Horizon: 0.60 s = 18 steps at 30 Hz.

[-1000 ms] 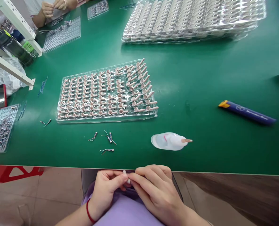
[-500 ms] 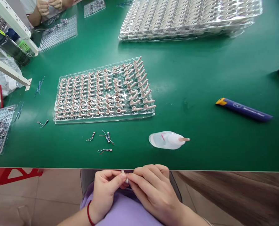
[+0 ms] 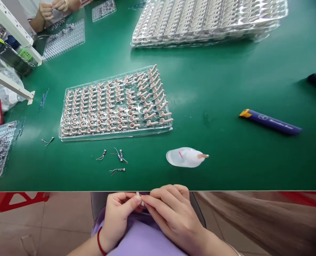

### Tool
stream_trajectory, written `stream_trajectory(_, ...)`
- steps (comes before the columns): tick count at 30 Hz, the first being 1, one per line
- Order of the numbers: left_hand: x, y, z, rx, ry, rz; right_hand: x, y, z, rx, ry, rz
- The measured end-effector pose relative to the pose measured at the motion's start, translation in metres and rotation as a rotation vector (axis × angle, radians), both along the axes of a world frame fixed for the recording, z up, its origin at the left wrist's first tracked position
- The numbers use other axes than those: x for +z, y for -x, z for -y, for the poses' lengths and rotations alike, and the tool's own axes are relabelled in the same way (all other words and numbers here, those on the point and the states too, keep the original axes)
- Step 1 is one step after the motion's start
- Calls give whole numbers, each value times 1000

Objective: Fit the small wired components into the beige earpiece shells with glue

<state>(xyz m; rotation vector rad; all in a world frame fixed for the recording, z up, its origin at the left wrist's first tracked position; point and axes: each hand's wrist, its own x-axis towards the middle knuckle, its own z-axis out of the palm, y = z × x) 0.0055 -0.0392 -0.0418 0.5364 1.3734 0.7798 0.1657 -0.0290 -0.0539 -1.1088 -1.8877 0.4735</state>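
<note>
Just below the near edge of the green table (image 3: 227, 85), the left hand (image 3: 119, 212) and the right hand (image 3: 173, 209) meet over the lap, fingers bent and tips pinched together on a small white piece (image 3: 138, 194), its pale tube-like end poking up by the left thumb, the rest mostly covered. Past that edge lies a clear tray (image 3: 115, 137) with rows of pale pink cups with stems (image 3: 110, 116), those along its right edge tilted upward. Beyond its far right corner, apart from it, sits a stack of filled clear trays (image 3: 200, 42).
</note>
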Motion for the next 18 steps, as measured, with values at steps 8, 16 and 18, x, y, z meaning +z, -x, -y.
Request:
stream_trajectory(8,25,9,-3,-28,-96,33,5,-9,3,102,27,-140)
stream_trajectory(16,23,4,-6,-52,-128,35,13,-2,-1,55,-66,-125)
stream_trajectory(18,29,4,-7,-88,-155,-34,14,-6,-2,80,-77,-131)
